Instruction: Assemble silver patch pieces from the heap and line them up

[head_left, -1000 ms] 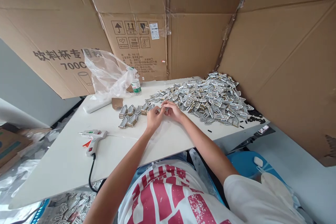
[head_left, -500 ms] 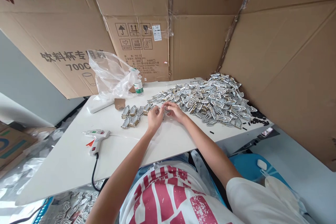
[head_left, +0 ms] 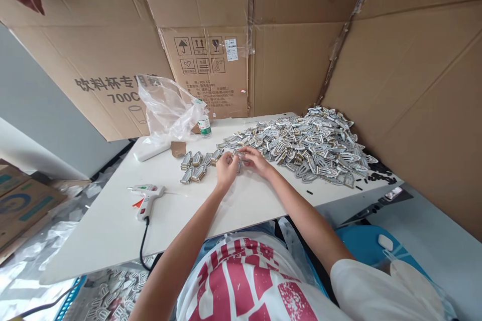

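My left hand (head_left: 226,169) and my right hand (head_left: 255,159) meet over the white table (head_left: 113,220), fingers pinched together on a small silver-and-gold piece (head_left: 238,157) held between them. A large heap of the same flat pointed pieces (head_left: 309,145) spreads to the right of my hands. A small group of stacked pieces (head_left: 196,165) lies just left of my left hand.
A white glue gun (head_left: 145,198) with a black cord lies at the table's left front. A crumpled clear plastic bag (head_left: 167,108), a small bottle (head_left: 204,126) and a white bar (head_left: 152,150) sit at the back left. Cardboard sheets (head_left: 406,85) wall in the back and right.
My hands stay together on the piece with small finger movements. The camera has shifted, so everything sits a little further right in the picture.
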Demonstrator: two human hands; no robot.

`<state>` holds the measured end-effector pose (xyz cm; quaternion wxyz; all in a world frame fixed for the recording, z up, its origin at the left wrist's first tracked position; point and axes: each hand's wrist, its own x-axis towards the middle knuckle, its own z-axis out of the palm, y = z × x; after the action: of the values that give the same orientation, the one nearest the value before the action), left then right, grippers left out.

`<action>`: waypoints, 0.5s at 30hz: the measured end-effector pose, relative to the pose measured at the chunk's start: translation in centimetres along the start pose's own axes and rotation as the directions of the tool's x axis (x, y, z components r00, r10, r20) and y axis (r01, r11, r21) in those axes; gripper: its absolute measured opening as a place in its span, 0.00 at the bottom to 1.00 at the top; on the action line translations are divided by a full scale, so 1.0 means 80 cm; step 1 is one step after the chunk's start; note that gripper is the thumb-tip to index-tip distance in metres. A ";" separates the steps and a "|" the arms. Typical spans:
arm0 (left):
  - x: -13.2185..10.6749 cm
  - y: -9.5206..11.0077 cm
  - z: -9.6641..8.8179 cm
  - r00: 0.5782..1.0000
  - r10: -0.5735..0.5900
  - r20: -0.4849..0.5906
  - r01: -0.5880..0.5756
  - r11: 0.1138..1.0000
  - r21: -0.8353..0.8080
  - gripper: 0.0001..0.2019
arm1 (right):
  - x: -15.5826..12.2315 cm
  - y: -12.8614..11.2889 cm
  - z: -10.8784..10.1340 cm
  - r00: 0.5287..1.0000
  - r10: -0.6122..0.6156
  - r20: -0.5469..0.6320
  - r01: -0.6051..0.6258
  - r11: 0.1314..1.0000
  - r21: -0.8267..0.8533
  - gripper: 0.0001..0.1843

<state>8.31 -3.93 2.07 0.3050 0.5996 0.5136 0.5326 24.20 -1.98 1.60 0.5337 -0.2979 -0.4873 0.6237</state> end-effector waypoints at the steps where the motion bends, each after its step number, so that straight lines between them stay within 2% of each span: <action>1: 0.001 -0.001 0.000 1.000 -0.008 -0.007 0.008 1.000 -0.013 0.12 | -0.001 0.000 0.001 1.000 0.007 0.010 -0.007 1.000 -0.009 0.14; 5: 0.002 -0.003 0.000 1.000 -0.018 -0.022 0.017 0.999 -0.037 0.15 | -0.003 0.000 0.006 0.999 0.022 0.026 -0.021 0.999 -0.027 0.15; 15: 0.003 -0.007 -0.003 1.000 0.003 -0.002 -0.003 1.000 0.005 0.16 | 0.000 -0.001 0.002 0.994 0.026 -0.102 -0.036 0.995 -0.096 0.15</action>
<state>7.94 -3.61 1.72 0.3022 0.6007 0.5143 0.5324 24.12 -2.04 1.68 0.5325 -0.3622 -0.4849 0.5916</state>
